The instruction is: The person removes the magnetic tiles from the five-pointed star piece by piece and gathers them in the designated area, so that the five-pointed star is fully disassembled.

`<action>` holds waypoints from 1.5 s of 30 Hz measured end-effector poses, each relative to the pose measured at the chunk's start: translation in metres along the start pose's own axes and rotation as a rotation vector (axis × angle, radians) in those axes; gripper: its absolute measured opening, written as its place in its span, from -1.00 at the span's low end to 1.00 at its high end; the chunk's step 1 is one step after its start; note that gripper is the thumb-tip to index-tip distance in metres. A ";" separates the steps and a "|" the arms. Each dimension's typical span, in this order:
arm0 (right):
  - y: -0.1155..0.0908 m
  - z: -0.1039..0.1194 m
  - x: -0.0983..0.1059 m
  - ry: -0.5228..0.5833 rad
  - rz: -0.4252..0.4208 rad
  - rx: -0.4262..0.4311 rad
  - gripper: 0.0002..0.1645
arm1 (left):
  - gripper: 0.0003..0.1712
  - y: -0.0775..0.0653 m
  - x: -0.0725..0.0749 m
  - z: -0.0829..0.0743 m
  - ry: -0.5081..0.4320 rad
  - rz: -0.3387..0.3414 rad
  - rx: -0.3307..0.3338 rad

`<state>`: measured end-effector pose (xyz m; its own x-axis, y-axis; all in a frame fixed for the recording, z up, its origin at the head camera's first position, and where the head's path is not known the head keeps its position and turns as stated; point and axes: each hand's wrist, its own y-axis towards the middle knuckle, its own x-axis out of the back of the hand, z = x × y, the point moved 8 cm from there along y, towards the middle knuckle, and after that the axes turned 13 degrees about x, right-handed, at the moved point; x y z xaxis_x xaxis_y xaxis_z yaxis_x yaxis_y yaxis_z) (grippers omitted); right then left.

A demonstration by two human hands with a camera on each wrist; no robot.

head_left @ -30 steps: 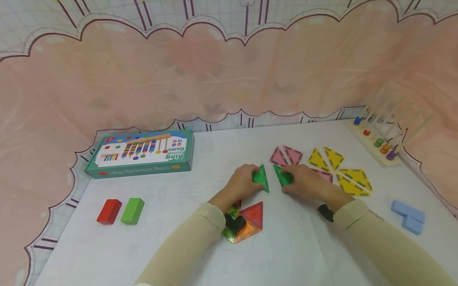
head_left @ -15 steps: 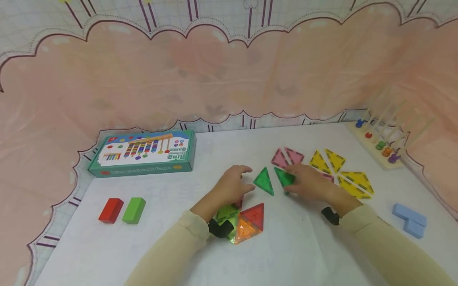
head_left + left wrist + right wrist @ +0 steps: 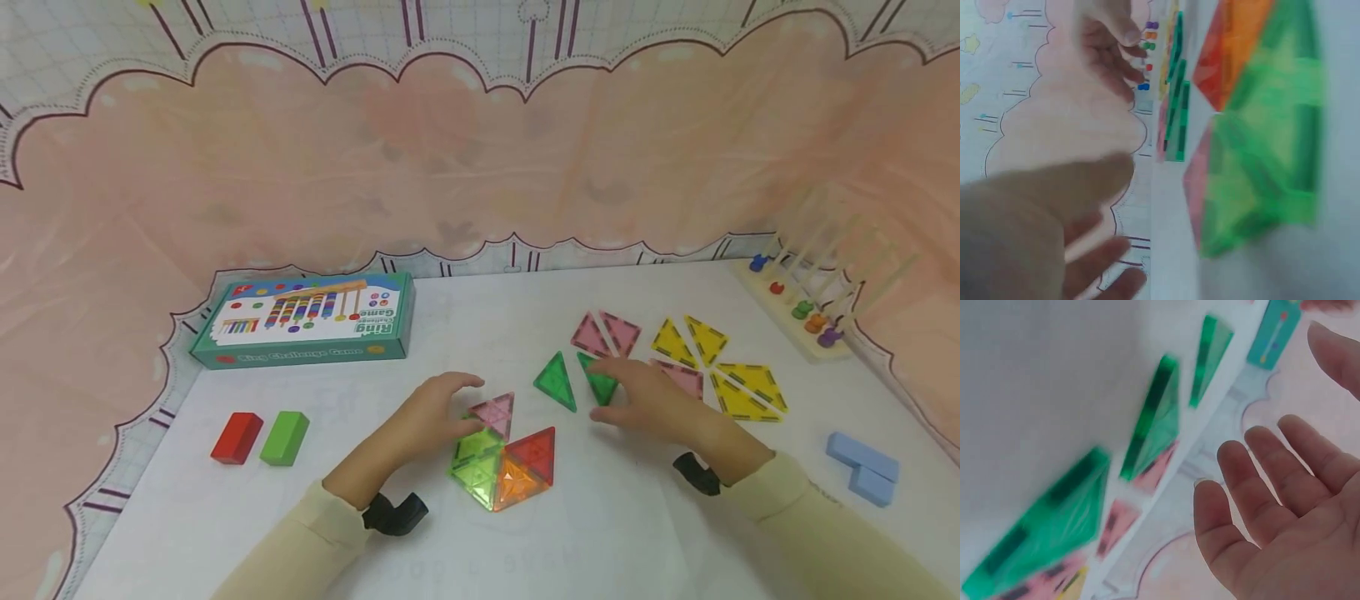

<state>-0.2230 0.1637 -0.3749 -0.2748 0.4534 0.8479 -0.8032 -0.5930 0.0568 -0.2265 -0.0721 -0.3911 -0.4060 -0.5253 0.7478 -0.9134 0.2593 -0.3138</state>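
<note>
My left hand (image 3: 423, 421) is open beside a cluster of translucent magnetic tiles, its fingers near a pink triangle tile (image 3: 497, 412). That cluster also has light green tiles (image 3: 478, 477), an orange tile (image 3: 517, 485) and a red tile (image 3: 536, 454). My right hand (image 3: 648, 402) is spread over a dark green triangle tile (image 3: 602, 387), partly covering it. Another green triangle tile (image 3: 556, 383) lies just left of that one. In the right wrist view, the fingers (image 3: 1254, 487) hold nothing, and a third green tile (image 3: 1041, 531) shows closest to the camera.
Pink triangles (image 3: 621, 333) and yellow triangles (image 3: 750, 387) lie beyond the right hand. A boxed ring game (image 3: 303, 325) stands back left, with a red block (image 3: 237, 438) and a green block (image 3: 285, 438) before it. A peg board (image 3: 795, 312) and blue blocks (image 3: 862, 467) sit at right.
My left hand has let go of the left green triangle tile and moved left and nearer, uncovering the tile cluster. The right hand has loosened from its green tile and stays above it.
</note>
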 end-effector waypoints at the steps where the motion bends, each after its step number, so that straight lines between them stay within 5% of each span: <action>1: 0.001 0.004 -0.004 0.003 0.006 0.003 -0.25 | -0.37 -0.003 -0.004 0.001 0.016 0.023 -0.033; 7: 0.006 0.030 -0.039 0.014 0.103 0.029 -0.22 | -0.33 -0.018 -0.027 0.006 0.066 0.134 -0.150; 16: 0.011 0.054 -0.069 0.011 0.200 0.155 -0.39 | -0.24 -0.020 -0.036 0.010 0.095 0.151 -0.112; 29: 0.007 0.046 -0.069 0.115 0.214 0.040 -0.33 | -0.23 -0.022 -0.036 0.008 0.097 0.073 -0.107; 38: -0.015 0.023 -0.044 0.225 0.151 -0.021 -0.76 | -0.26 -0.027 -0.036 0.007 0.112 0.012 -0.132; 45: -0.038 -0.008 -0.021 0.198 0.144 -0.128 -0.79 | -0.28 -0.031 -0.033 0.007 0.122 -0.031 -0.149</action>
<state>-0.1906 0.1821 -0.3991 -0.4792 0.4991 0.7220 -0.8050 -0.5778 -0.1349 -0.1851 -0.0690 -0.4100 -0.3631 -0.4355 0.8237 -0.9074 0.3660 -0.2065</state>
